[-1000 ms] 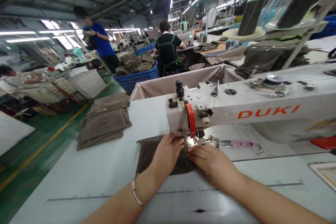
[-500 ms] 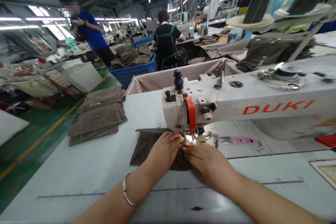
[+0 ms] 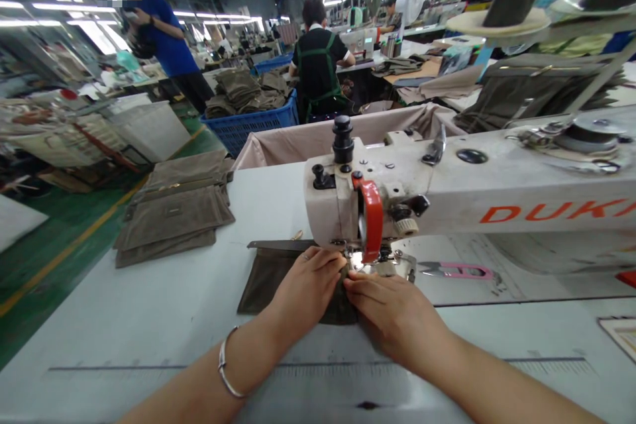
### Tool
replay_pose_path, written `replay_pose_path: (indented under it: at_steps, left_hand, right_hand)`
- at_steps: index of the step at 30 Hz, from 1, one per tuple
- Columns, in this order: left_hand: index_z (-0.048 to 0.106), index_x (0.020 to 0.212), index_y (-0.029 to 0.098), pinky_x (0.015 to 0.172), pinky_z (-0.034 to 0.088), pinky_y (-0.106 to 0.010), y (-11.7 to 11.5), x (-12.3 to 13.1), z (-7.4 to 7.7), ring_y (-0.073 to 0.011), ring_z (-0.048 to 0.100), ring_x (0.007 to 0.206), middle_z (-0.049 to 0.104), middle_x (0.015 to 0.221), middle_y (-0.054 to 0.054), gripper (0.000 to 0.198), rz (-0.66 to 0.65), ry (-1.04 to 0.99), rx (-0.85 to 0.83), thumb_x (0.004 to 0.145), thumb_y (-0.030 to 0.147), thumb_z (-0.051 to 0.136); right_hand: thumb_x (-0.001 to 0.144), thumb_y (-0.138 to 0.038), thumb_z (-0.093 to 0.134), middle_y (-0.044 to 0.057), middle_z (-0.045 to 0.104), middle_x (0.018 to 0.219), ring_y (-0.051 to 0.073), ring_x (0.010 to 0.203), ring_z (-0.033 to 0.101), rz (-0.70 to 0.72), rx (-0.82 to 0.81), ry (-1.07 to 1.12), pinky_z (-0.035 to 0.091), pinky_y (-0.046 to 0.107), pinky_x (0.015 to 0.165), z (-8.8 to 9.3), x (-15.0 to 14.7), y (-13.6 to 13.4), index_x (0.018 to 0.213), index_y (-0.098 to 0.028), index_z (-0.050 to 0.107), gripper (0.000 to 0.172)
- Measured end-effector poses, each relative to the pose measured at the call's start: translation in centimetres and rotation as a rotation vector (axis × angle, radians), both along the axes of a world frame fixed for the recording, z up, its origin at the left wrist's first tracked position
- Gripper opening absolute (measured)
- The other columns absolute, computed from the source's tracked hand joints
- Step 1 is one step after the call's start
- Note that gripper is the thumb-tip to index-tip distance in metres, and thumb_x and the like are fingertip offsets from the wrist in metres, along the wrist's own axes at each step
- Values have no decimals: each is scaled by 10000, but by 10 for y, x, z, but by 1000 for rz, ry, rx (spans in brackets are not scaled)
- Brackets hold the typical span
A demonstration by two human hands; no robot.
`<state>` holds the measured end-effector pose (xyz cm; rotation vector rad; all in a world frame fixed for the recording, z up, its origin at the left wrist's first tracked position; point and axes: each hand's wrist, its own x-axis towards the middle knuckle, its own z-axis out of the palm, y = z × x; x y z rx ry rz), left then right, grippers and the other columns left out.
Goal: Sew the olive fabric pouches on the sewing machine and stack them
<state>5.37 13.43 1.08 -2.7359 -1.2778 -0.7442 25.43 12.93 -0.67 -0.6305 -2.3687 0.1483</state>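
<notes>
A dark olive fabric piece [image 3: 265, 275] lies on the white table [image 3: 163, 318], its right edge under the needle area of a white sewing machine [image 3: 447, 179]. My left hand [image 3: 311, 281] rests on the fabric with its fingers pressed together near the presser foot. Close beside it, my right hand [image 3: 392, 305] pinches the fabric's right edge. The fingertips of both hands nearly meet just in front of the foot. An orange guard [image 3: 371, 220] stands above them. A small metal zipper pull [image 3: 297, 235] shows at the fabric's back edge.
Pink thread snips [image 3: 464, 270] lie right of the needle plate. Stacked olive pieces [image 3: 173, 212] sit at the table's left edge. Behind are a cloth-lined bin [image 3: 278, 148], a blue crate [image 3: 253, 127], a seated person [image 3: 318, 63] and a standing person [image 3: 171, 40].
The view has shifted slightly and come closer to the machine. Both hands keep almost the same place on the fabric by the presser foot.
</notes>
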Motion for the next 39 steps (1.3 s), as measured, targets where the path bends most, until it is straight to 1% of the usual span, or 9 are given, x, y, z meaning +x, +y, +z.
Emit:
replay_pose_path:
  at_steps: [8,11,13,15,18,22,27,30,39]
  left_hand:
    - [566,1188,153,1046,419,-378,-7,-2,2,-197,504,1169,578,1224,-73,260,19,16,-91,954,163,453]
    - [476,1322,127,1092,388,-466,-20,-10,6,-276,390,1294,469,1367,-113,594,13,85,-201,847,438,646]
    - [438,1357,112,1098,382,-500,-29,-16,6,-302,329,1342,417,1421,-122,740,-35,119,-210,779,490,703]
    - [465,1328,116,1105,391,-468,-37,-18,5,-258,348,1345,443,1409,-105,549,-87,114,-168,854,336,633]
    - [516,1258,103,1111,400,-411,-40,-16,3,-199,421,1300,517,1344,-92,390,-126,52,-117,872,114,459]
    - [525,1236,94,1119,392,-428,-39,-11,1,-210,412,1309,523,1336,-95,422,-98,15,-123,830,59,416]
    - [575,1196,129,1081,442,-440,-39,-10,2,-231,466,1269,576,1260,-99,340,-107,-13,-77,902,300,574]
    - [601,1154,122,1084,442,-437,-39,-10,1,-226,476,1266,596,1233,-92,263,-144,62,10,938,260,542]
    - [555,1195,101,1076,451,-394,-37,-6,3,-179,517,1210,606,1219,-88,270,-113,-21,35,946,123,454]
  right_hand:
    - [915,-98,469,7,614,1181,140,1094,544,32,-107,-53,401,321,952,10,7,-2,1140,-174,593,269]
    - [790,-58,512,-29,513,1312,202,1228,430,11,-239,-247,270,438,1082,30,34,-4,1226,-273,551,488]
    - [720,-6,494,-1,452,1345,244,1269,359,-56,-293,-331,296,462,1054,39,54,-2,1256,-286,523,605]
    - [775,1,479,30,482,1266,237,1192,405,-125,-308,-336,373,423,975,39,66,5,1208,-268,531,513]
    - [859,-142,584,64,549,1010,227,957,502,-281,-234,-247,442,371,817,24,59,20,972,-181,551,125]
    - [890,-212,568,73,549,866,211,780,520,-391,-114,-190,437,335,673,7,31,28,861,-148,539,76]
    - [923,-166,467,76,579,959,201,904,519,-20,-183,-86,429,357,808,16,28,8,956,-156,588,126]
    - [901,-108,459,54,596,1049,175,984,528,199,-280,-110,411,347,890,23,32,-1,1020,-179,604,200]
    - [897,-157,506,58,581,1069,202,982,525,184,-282,-146,421,380,856,22,29,-3,1058,-198,626,205]
